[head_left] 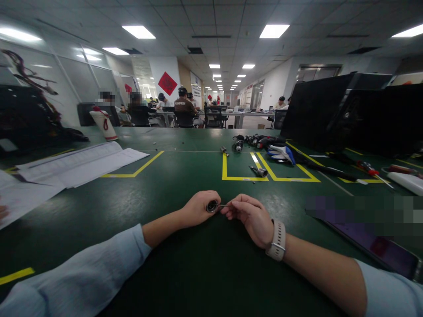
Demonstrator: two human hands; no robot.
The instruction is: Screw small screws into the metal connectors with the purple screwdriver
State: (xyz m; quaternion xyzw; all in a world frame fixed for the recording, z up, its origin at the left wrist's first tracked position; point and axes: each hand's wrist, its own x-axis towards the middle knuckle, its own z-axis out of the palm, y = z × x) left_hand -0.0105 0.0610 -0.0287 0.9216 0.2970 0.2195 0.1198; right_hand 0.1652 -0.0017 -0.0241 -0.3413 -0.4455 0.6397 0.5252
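Sitting in the closed grip of the left hand (199,209), a hollow metal cylinder (211,206) is held over the green table (145,202), its open end toward the wearer. The right hand (253,218) pinches a thin metal rod (223,205), its tip at the opening — how deep, I cannot tell. Doing this well calls for a braced cylinder and light, straight guidance of the rod, sparing the rim. Beyond lie a shafted metal piece (262,172), yellow tape (224,168) and a blue-and-white glove (281,153).

Reads "PUMPKIN" across back of brown shirt (185,108); too blurred to make out on red diamond sign (167,83); likewise on papers (82,166).
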